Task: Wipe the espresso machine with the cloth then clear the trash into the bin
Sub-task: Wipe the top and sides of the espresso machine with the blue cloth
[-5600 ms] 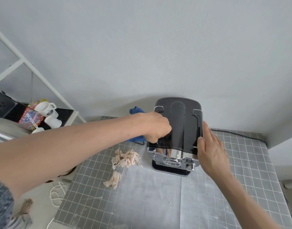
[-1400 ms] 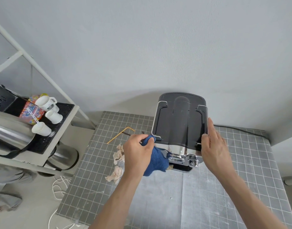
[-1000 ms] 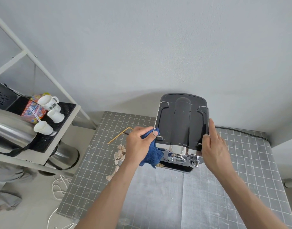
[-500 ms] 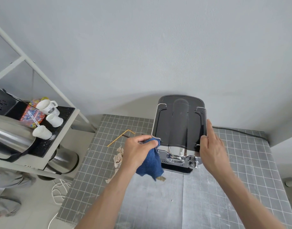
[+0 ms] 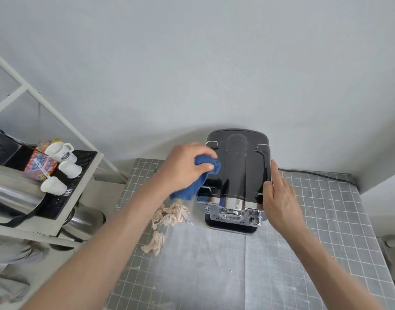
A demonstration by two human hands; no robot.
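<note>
Since half a second ago the left hand (image 5: pixel 185 167) has carried the blue cloth (image 5: pixel 199 179) up from the front left corner of the espresso machine (image 5: pixel 236 175) onto the left edge of its glossy black top, and the two crumpled tissues it was hiding now show. That hand's fingers are curled round the bunched cloth, pressing it against the top near the left rear notch, while a loose tail of cloth hangs down the machine's left side. On the other side the right hand (image 5: pixel 279 193) lies flat with straight fingers against the machine's right edge, holding nothing. Standing upright at the back of the grey gridded worktop (image 5: pixel 326 231), close to the wall, the machine has its chrome front facing the camera. Just left of its base lies one crumpled tissue (image 5: pixel 172 214), with a smaller crumpled tissue (image 5: pixel 155 242) nearer the camera, both on the worktop. Off to the left, a shelf (image 5: pixel 75 186) with a black mat carries three white cups (image 5: pixel 62 168) and a colourful packet (image 5: pixel 39 164).
</note>
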